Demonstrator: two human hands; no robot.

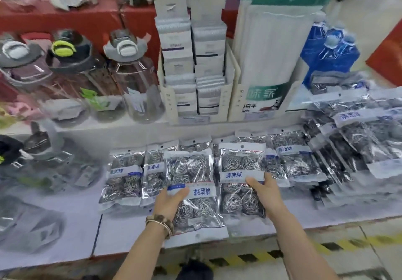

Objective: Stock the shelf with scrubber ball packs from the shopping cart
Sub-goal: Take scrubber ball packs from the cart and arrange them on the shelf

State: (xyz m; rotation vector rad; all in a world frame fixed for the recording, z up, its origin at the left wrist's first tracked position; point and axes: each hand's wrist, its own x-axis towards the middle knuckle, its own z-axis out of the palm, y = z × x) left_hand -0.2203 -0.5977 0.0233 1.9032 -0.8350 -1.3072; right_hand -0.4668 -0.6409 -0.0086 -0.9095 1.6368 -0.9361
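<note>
- Left hand (171,201), beaded bracelet (161,221) on the wrist, grips the inverted pack (191,171). Its fingers curl over the pack's white-and-blue label band, and the 清洁球 print reads upside down.
- Right hand (264,192) clamps the right edge of the upright pack (237,162), thumb on the label band. Here 清洁球 reads the right way up, in blue.
- Both packs are clear bags of steel scrubber balls. They sit side by side, just touching, over the front of the white shelf (71,218). Cannot tell whether they lie flat or are held slightly off it.
- More packs lie flat on the same shelf: left pack (124,175), label 清洁球, and another half hidden behind it. To the right is a far pack (291,160) with the same print.
- Loose heap of packs (359,131) at the right end, overlapping, one label showing 清洁.
- Raised tier behind: clear water bottles (139,88), cardboard trays of folded cloths (191,73), and a tall white bag (263,62) whose green label reads 味家.
- Yellow-and-black hazard stripe (250,255) on the floor below.
</note>
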